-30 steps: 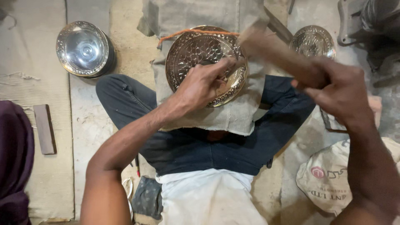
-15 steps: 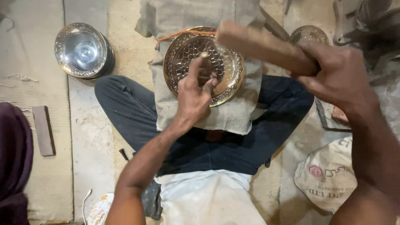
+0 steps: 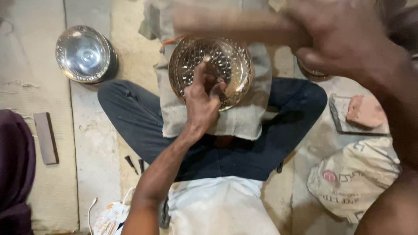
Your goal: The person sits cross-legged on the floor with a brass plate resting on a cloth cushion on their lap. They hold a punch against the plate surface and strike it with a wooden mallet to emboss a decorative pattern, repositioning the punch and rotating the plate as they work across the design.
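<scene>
The left hand [image 3: 201, 102] pinches a thin metal punch [image 3: 208, 65] on the patterned brass plate [image 3: 233, 69], which lies on a cloth [image 3: 248, 122] over the lap. The right hand [image 3: 344, 37] is wrapped tight around a blurry wooden mallet [image 3: 230, 24]. The hand hides most of the punch.

A shiny round silver metal bowl [image 3: 84, 54] sits on the concrete floor [image 3: 93, 143] at the far left. A flat grey stone bar [image 3: 46, 137] lies below it, beside dark purple cloth [image 3: 15, 169]. On the right, a reddish brick piece [image 3: 366, 111] rests on a grey slab [image 3: 339, 122], just above a printed burlap sack [image 3: 352, 178].
</scene>
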